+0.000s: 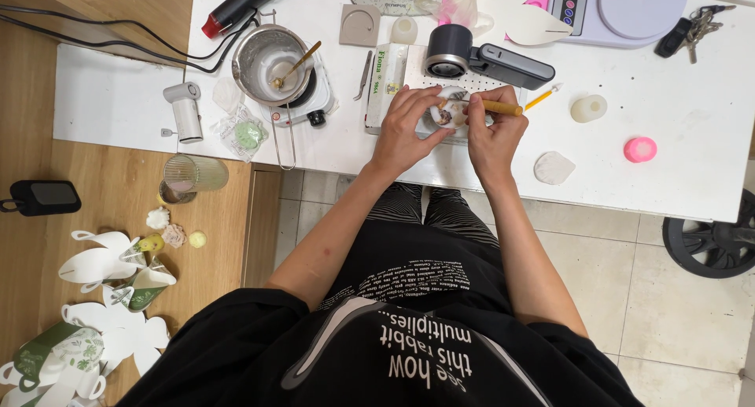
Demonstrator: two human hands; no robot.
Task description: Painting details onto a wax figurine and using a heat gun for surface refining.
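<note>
Head view, looking straight down at a white table [676,132] that fills the upper part of the frame. Near the upper middle, the left hand [405,132] curls its fingers around a small white shell-shaped piece [450,108] with a dark patch in its hollow, cradling it just above the table edge. The right hand [494,136] is pinched closed on a yellow-handled tool [501,107]. The tool's long axis runs nearly level across the frame; its handle end points to the right, its working tip points left into the shell-shaped piece, which sits between the two hands. Both hands touch the piece.

Just above the hands lies a dark grey device with a round head [450,51]. To the upper left stands a metal pot [271,57] on a small burner, a gold spoon [297,64] resting in it. A pink round mould [640,149] and a flat white shell casting [554,168] lie right of the hands. A digital scale [621,10] sits at the top right.
</note>
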